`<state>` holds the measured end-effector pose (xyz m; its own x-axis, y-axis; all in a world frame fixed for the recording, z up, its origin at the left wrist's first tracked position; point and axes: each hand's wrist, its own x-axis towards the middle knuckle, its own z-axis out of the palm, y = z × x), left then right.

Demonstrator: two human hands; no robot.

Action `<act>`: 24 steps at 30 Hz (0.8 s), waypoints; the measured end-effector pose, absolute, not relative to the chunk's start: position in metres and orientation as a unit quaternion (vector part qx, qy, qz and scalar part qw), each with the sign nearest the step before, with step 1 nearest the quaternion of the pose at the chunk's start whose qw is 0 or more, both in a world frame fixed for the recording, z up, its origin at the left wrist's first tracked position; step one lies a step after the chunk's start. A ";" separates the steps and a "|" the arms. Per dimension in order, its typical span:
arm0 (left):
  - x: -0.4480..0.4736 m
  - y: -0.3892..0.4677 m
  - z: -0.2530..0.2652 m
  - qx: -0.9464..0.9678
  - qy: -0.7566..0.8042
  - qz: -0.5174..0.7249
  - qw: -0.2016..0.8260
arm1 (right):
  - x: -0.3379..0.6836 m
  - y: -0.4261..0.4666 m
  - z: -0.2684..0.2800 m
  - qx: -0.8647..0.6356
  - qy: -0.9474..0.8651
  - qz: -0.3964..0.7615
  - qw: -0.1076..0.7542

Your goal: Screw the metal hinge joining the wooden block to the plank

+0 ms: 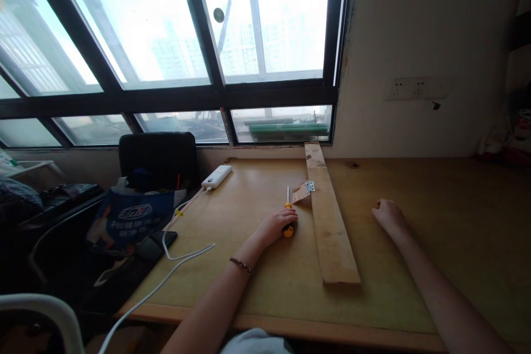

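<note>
My left hand [277, 225] is wrapped over the yellow and black handle of a screwdriver [288, 231], whose metal shaft points away from me, toward the window. Just right of it lies a long wooden board [332, 227]. A metal hinge [310, 187] joins the board's left side to a small wooden piece [301, 192]. On the other side of the board, my right hand [390, 214] rests closed near the tabletop. Its fingers are curled in, and whatever they pinch is hidden or too small to name.
The wooden table [257, 282] meets the wall and window. A white power bank [217, 176] with a white cable [188, 255] lies on its left side. Beyond the left edge stand a black chair [157, 157] and a blue bag [128, 218]. Wall sockets [409, 88] sit at right.
</note>
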<state>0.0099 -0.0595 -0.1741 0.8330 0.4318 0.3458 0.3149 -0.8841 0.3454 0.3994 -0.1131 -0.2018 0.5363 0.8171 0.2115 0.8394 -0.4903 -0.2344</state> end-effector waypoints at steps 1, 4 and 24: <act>0.009 -0.058 -0.176 0.944 0.205 0.215 0.144 | 0.400 -0.113 -0.202 -0.862 -0.482 -0.030 0.152; 0.004 -0.055 -0.181 0.929 0.226 0.238 0.170 | 0.401 -0.114 -0.203 -0.861 -0.486 -0.018 0.147; 0.003 -0.059 -0.180 0.871 0.281 0.332 0.230 | 0.403 -0.104 -0.213 -0.796 -0.532 0.029 0.289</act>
